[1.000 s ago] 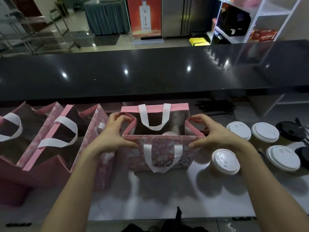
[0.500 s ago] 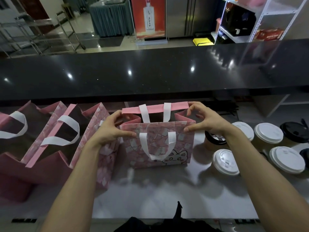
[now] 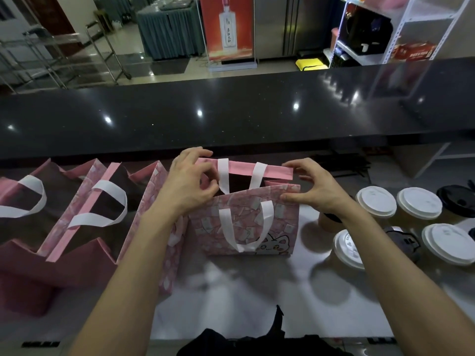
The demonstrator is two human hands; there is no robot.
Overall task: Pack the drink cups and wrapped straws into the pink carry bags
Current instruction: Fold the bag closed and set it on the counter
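Note:
A pink carry bag (image 3: 246, 227) with white handles and a cat print stands upright in the middle of the white worktop. My left hand (image 3: 189, 186) grips its left top edge, fingers curled over the rim. My right hand (image 3: 312, 187) pinches the right top corner, thumb on the near panel and fingers on the far rim. To the right stand several drink cups with white lids (image 3: 376, 201), and one (image 3: 348, 249) lies just beyond my right forearm. What is inside the bag is hidden.
Other open pink bags (image 3: 84, 214) stand in a row at the left, one (image 3: 159, 217) touching my left forearm. Dark-lidded cups (image 3: 456, 204) sit at the far right. A raised black counter (image 3: 231, 119) runs across behind the bags. Black wrapped straws (image 3: 344, 163) lie under its edge.
The bag's mouth has been drawn narrower, its near and far rims closer together. Both hands rose and moved inward along the top edge. The view tilted up slightly.

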